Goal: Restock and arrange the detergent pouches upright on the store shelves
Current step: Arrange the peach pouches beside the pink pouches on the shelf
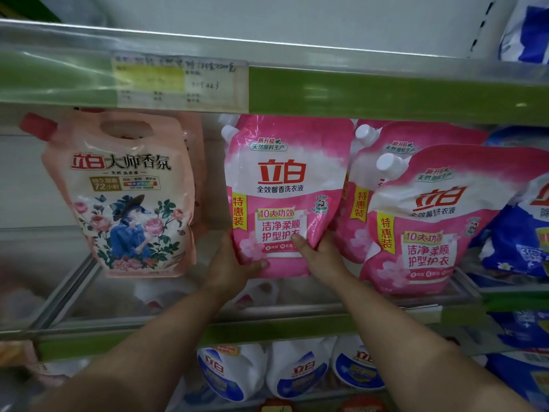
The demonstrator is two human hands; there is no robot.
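Your left hand (230, 264) and right hand (319, 252) grip pink pouch (282, 197) upright, base above shelf (297, 310); not seated. Right pouches (427, 221) lean; straightening remains.

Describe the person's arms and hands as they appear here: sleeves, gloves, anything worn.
Both forearms are bare, with no sleeves in view. The left hand and right hand wear no gloves. No watch, bracelet or ring is visible on either wrist or on the fingers that show.

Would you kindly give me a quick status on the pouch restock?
Both hands, left and right, gripping pink pouch at base. Pouch upright. Leaning pink pouches crowd right side.
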